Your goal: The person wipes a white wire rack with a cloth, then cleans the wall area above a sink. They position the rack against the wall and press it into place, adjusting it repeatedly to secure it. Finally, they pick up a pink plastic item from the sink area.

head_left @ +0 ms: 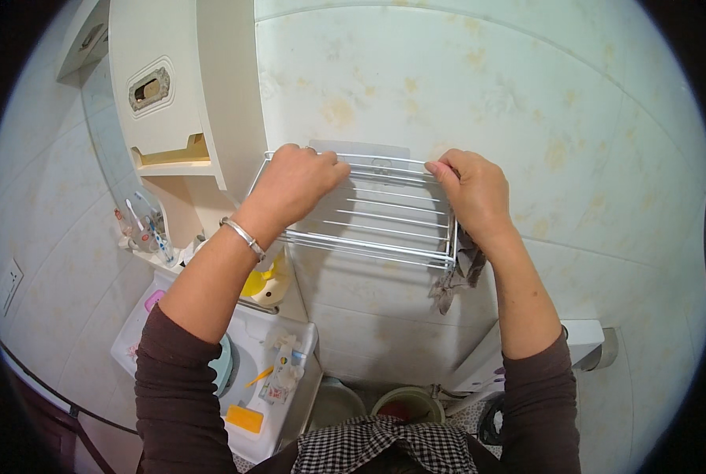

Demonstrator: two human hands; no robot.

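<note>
A silver wire rack (369, 246) is up against the tiled wall, between my two hands. My left hand (298, 183), with a bracelet on its wrist, has its fingers curled over the rack's upper rail near the left end. At the right end, my right hand (476, 193) pinches the same rail with thumb and fingers. A dark grey cloth (467, 267) hangs by the rack's right end, partly behind my right wrist. Behind the upper rail, a clear plastic adhesive sheet (361, 147) lies flat on the wall.
A white wall cabinet (234, 87) stands close on the left, toothbrushes (152, 229) below it. Under my left forearm is a white washbasin (246, 340) with a yellow block (244, 419). Lower down are a bucket (408, 401) and, to the right, a white toilet tank (582, 338).
</note>
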